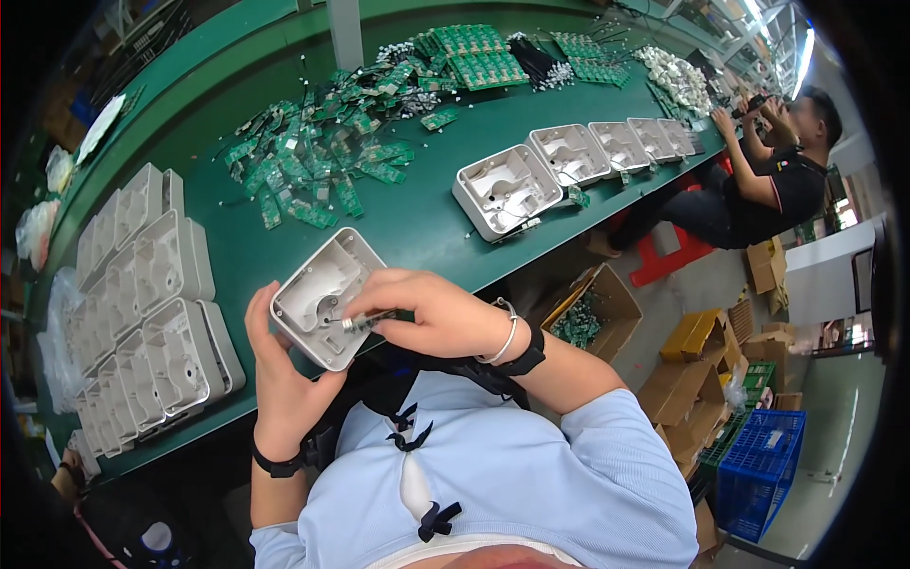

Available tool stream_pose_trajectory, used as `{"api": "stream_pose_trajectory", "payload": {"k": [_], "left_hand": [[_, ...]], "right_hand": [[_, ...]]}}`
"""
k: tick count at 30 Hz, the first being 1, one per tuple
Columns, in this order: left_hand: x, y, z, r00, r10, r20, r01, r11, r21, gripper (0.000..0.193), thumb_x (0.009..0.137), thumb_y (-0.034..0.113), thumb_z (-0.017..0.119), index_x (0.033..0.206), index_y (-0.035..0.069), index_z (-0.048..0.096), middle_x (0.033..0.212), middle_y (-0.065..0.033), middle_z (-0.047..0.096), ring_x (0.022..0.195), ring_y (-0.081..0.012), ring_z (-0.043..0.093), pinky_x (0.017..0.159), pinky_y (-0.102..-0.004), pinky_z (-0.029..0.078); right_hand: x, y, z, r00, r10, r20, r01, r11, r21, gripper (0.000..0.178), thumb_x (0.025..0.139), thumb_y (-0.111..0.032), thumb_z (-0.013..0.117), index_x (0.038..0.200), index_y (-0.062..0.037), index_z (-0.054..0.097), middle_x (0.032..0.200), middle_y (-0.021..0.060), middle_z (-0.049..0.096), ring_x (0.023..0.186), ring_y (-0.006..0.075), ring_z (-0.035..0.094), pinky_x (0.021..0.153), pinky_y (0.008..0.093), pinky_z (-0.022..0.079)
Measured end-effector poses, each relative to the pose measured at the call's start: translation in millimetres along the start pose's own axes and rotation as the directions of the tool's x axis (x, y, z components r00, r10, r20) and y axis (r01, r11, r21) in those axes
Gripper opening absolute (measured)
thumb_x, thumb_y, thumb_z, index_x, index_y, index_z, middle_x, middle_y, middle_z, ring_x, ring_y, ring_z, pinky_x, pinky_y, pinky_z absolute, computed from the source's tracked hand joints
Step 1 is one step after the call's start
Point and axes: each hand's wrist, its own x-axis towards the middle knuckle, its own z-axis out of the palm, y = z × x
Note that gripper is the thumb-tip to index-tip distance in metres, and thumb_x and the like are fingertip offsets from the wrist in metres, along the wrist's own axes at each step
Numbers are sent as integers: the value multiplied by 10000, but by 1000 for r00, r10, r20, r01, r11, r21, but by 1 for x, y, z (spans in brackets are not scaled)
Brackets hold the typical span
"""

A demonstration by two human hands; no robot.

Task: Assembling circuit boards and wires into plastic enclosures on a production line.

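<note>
My left hand [282,384] grips a white plastic housing [320,281] by its left side and near corner, holding it tilted with the hollow inside facing up. Moulded round posts and ribs show within it. Over the housing's near right part, my right hand [431,318] pinches a small green circuit board [372,322] with a silvery piece at its end. The fingers partly cover the board, and I cannot tell whether it touches the housing. Beyond both hands lies a loose heap of green circuit boards [313,156] with short wires.
Stacked empty housings [171,365] fill the left of the green table [417,213]. A row of housings [509,190] with boards and wires runs along the right edge. A person [777,180] works at the far right. Cartons [682,379] and a blue crate [763,465] stand on the floor.
</note>
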Motion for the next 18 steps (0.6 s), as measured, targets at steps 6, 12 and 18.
{"api": "stream_pose_trajectory", "payload": {"k": [6, 12, 18], "left_hand": [[11, 17, -7, 998, 47, 33, -51, 993, 107, 1130, 706, -25, 898, 1654, 73, 290, 1652, -146, 353, 1393, -294, 572, 989, -385, 608], [12, 18, -7, 1000, -3, 23, 1, 997, 82, 1090, 723, 10, 917, 1649, 81, 347, 1640, -166, 393, 1410, -292, 551, 866, -331, 626], [9, 20, -6, 995, -99, 29, 100, 994, -45, 1144, 723, -31, 899, 1676, 94, 279, 1650, -156, 392, 1347, -284, 618, 905, -344, 640]], "right_hand": [[-6, 6, -4, 994, 75, 85, -75, 997, -2, 244, 913, 27, 643, 1124, -46, 744, 1138, 95, 643, 1083, 250, 647, 935, 374, 529], [-9, 18, 1, 999, 18, 27, -18, 1000, 22, 191, 903, 9, 678, 1072, -47, 747, 1126, 101, 654, 1066, 267, 661, 929, 387, 535], [-7, 12, 11, 994, -94, -51, 91, 994, -66, 179, 853, -17, 786, 1024, -54, 746, 1055, 97, 676, 1034, 317, 683, 918, 403, 546]]}}
